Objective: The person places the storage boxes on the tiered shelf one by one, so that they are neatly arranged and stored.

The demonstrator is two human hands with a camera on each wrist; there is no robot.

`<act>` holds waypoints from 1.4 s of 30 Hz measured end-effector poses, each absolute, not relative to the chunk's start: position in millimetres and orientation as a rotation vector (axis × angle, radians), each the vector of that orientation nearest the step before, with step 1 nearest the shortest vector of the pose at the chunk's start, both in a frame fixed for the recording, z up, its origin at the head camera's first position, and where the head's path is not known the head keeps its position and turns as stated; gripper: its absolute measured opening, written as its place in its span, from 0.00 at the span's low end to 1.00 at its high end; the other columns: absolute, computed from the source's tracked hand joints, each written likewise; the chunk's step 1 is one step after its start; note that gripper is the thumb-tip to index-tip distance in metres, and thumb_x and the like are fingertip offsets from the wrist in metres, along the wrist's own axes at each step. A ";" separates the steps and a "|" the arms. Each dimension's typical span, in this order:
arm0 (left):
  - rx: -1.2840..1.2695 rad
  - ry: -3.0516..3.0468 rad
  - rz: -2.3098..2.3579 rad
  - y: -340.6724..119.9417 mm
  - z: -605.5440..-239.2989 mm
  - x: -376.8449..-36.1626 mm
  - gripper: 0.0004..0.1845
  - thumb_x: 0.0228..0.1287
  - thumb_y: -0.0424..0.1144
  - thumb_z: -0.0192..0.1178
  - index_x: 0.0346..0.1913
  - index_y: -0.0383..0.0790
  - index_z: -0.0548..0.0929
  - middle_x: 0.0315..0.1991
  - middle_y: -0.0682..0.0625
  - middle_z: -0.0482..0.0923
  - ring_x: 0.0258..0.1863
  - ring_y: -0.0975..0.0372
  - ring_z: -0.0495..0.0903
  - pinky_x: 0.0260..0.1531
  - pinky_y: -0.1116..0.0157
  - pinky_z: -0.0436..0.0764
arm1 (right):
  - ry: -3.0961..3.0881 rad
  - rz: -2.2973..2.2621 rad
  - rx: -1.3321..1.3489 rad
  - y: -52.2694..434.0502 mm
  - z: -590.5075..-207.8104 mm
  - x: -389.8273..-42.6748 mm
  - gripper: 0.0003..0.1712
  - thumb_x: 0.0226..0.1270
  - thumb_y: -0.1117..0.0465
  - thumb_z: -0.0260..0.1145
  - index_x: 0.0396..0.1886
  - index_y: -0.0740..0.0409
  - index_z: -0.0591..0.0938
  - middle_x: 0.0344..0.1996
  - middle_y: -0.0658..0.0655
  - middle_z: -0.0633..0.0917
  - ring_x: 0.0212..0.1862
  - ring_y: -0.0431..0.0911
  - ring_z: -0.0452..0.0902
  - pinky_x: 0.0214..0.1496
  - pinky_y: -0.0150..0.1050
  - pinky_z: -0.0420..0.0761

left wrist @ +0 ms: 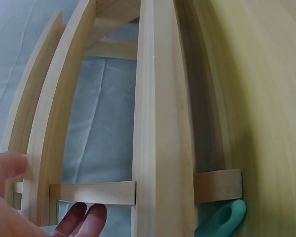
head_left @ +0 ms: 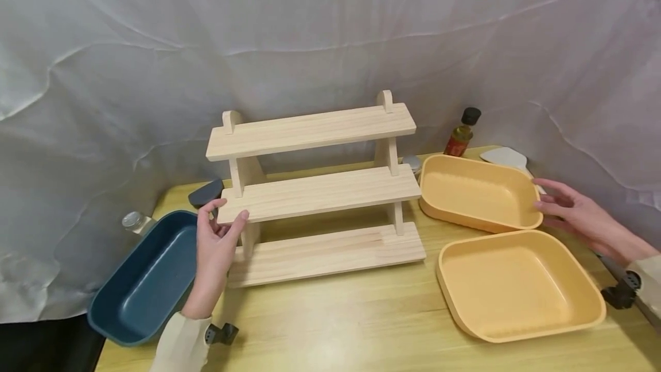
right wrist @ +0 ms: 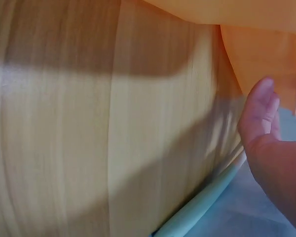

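White wrinkled cloth hangs behind a pale wooden surface [head_left: 361,320], and going from the left of the frame: a blue tray [head_left: 147,277] hangs partly over the near left edge, with a small glass jar [head_left: 132,221] behind it. The left hand [head_left: 217,245] sits at the left end of the three-tier wooden rack [head_left: 315,194] in the middle, thumb and fingers [left wrist: 81,217] pinching the end of the middle shelf. Right of the rack lie two yellow trays, the far one [head_left: 477,191] overlapping the near one [head_left: 518,283]. The right hand [head_left: 578,214] has its fingers spread loosely against the far tray's right rim. A dark-capped bottle [head_left: 463,131] stands behind. I judge the risks to be these: a one-ended pull could swing the rack into the blue tray and tip it off the edge, and a shove on the far tray could knock the bottle over
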State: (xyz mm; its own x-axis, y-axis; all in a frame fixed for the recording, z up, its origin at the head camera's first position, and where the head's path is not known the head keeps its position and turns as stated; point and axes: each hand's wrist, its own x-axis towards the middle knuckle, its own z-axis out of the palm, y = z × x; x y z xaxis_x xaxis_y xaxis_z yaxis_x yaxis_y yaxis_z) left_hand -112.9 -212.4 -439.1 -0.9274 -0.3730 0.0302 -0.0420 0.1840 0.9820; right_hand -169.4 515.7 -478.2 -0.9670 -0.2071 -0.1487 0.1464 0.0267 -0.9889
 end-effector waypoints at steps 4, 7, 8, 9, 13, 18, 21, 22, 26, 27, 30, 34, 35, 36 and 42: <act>0.405 -2.203 -1.807 -212.4 -439.7 -110.6 0.30 0.77 0.43 0.72 0.73 0.45 0.69 0.38 0.47 0.71 0.33 0.63 0.75 0.30 0.69 0.71 | 2.047 -2.015 -0.047 515.5 -479.2 -171.3 0.33 0.85 0.76 0.56 0.80 0.47 0.70 0.50 0.53 0.84 0.49 0.44 0.87 0.48 0.39 0.89; 0.419 -2.208 -1.836 -212.7 -440.1 -110.5 0.30 0.77 0.43 0.71 0.73 0.45 0.69 0.41 0.47 0.71 0.34 0.62 0.75 0.30 0.69 0.71 | 2.005 -2.030 -0.048 516.0 -480.0 -172.3 0.31 0.85 0.77 0.55 0.77 0.46 0.75 0.48 0.56 0.85 0.48 0.47 0.88 0.47 0.40 0.89; 0.426 -2.204 -1.852 -212.8 -439.9 -110.8 0.30 0.77 0.43 0.71 0.73 0.45 0.69 0.43 0.47 0.71 0.34 0.62 0.75 0.30 0.69 0.71 | 1.982 -2.035 -0.056 516.2 -480.3 -172.7 0.31 0.85 0.77 0.55 0.77 0.46 0.76 0.48 0.57 0.86 0.48 0.47 0.89 0.47 0.41 0.89; 0.433 -2.196 -1.869 -213.0 -439.6 -111.2 0.30 0.77 0.42 0.71 0.73 0.46 0.69 0.44 0.48 0.70 0.35 0.62 0.75 0.31 0.69 0.71 | 1.954 -2.044 -0.066 516.2 -480.6 -173.4 0.31 0.85 0.78 0.54 0.76 0.46 0.77 0.48 0.58 0.87 0.49 0.48 0.89 0.48 0.41 0.89; 0.468 -2.145 -1.942 -214.3 -438.5 -112.9 0.29 0.76 0.40 0.72 0.71 0.49 0.69 0.46 0.49 0.69 0.34 0.63 0.74 0.31 0.70 0.71 | 1.837 -2.085 -0.123 516.2 -482.3 -176.3 0.31 0.86 0.79 0.51 0.76 0.48 0.77 0.48 0.61 0.87 0.51 0.51 0.90 0.51 0.43 0.89; 0.468 -2.115 -2.001 -213.4 -438.4 -115.2 0.29 0.76 0.40 0.72 0.71 0.49 0.69 0.44 0.50 0.67 0.32 0.64 0.73 0.31 0.69 0.72 | 1.682 -2.180 -0.213 519.8 -484.3 -177.5 0.33 0.86 0.81 0.46 0.79 0.51 0.75 0.53 0.60 0.84 0.55 0.52 0.88 0.54 0.46 0.88; 0.466 -2.115 -2.008 -212.3 -438.1 -116.4 0.29 0.76 0.40 0.73 0.70 0.50 0.69 0.44 0.50 0.66 0.32 0.65 0.72 0.30 0.69 0.72 | 1.643 -2.208 -0.243 522.5 -484.2 -177.5 0.33 0.86 0.80 0.44 0.80 0.52 0.74 0.57 0.58 0.83 0.56 0.51 0.87 0.53 0.44 0.88; 0.469 -2.115 -2.011 -212.2 -438.2 -116.7 0.29 0.76 0.40 0.73 0.70 0.51 0.69 0.43 0.50 0.66 0.32 0.65 0.72 0.29 0.69 0.71 | 1.649 -2.212 -0.240 523.1 -483.6 -177.3 0.33 0.87 0.80 0.44 0.80 0.52 0.74 0.57 0.58 0.83 0.55 0.50 0.87 0.52 0.43 0.88; 0.480 -2.117 -2.020 -213.1 -438.8 -117.6 0.29 0.76 0.40 0.73 0.70 0.52 0.68 0.43 0.50 0.65 0.32 0.65 0.71 0.28 0.68 0.71 | 1.711 -2.225 -0.206 523.6 -479.2 -176.3 0.33 0.87 0.79 0.46 0.80 0.51 0.74 0.55 0.57 0.83 0.52 0.48 0.87 0.48 0.40 0.88; 0.481 -2.113 -2.025 -213.3 -438.8 -117.8 0.29 0.76 0.40 0.73 0.69 0.52 0.68 0.43 0.50 0.65 0.32 0.65 0.71 0.28 0.68 0.71 | 1.730 -2.227 -0.198 523.5 -477.5 -175.8 0.32 0.87 0.78 0.46 0.80 0.50 0.74 0.55 0.56 0.83 0.51 0.48 0.87 0.47 0.40 0.88; 0.477 -2.101 -2.033 -214.0 -438.9 -118.5 0.29 0.76 0.40 0.72 0.69 0.52 0.68 0.44 0.50 0.65 0.32 0.65 0.71 0.29 0.68 0.71 | 1.710 -2.269 -0.185 524.2 -472.0 -174.6 0.33 0.87 0.79 0.45 0.81 0.53 0.73 0.58 0.56 0.83 0.54 0.48 0.87 0.50 0.41 0.88; 0.474 -2.100 -2.038 -215.0 -439.3 -118.8 0.29 0.76 0.40 0.72 0.69 0.52 0.68 0.45 0.50 0.65 0.32 0.65 0.71 0.29 0.68 0.72 | 1.687 -2.322 -0.194 526.9 -460.0 -172.2 0.33 0.86 0.81 0.44 0.81 0.54 0.74 0.62 0.56 0.83 0.56 0.49 0.87 0.52 0.40 0.88; 0.474 -2.101 -2.038 -215.3 -439.5 -118.8 0.29 0.76 0.40 0.72 0.69 0.52 0.68 0.45 0.50 0.65 0.32 0.65 0.71 0.30 0.68 0.72 | 1.678 -2.334 -0.207 527.4 -456.4 -171.8 0.34 0.86 0.81 0.44 0.81 0.55 0.74 0.62 0.56 0.83 0.57 0.49 0.87 0.53 0.40 0.88; 0.474 -2.102 -2.037 -215.5 -439.7 -118.8 0.29 0.76 0.40 0.72 0.70 0.52 0.68 0.46 0.50 0.65 0.32 0.65 0.71 0.30 0.68 0.72 | 1.673 -2.344 -0.215 527.8 -452.5 -171.5 0.34 0.86 0.81 0.44 0.81 0.55 0.74 0.62 0.56 0.84 0.57 0.49 0.88 0.53 0.40 0.88; 0.456 -2.101 -2.043 -214.9 -439.8 -119.1 0.28 0.76 0.40 0.72 0.70 0.51 0.67 0.49 0.50 0.65 0.33 0.64 0.71 0.30 0.68 0.72 | 1.622 -2.404 -0.212 524.2 -430.0 -164.7 0.33 0.85 0.81 0.43 0.79 0.57 0.76 0.61 0.58 0.86 0.56 0.52 0.89 0.51 0.43 0.88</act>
State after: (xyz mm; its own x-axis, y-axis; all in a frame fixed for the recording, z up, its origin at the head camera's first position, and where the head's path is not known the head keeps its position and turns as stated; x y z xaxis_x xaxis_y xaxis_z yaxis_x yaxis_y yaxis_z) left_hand -119.1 -214.9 -439.8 -0.9377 -0.3365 -0.0861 -0.0954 0.0111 0.9954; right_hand -164.7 524.2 -430.0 -0.9623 -0.2718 -0.0105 0.1116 -0.3591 -0.9266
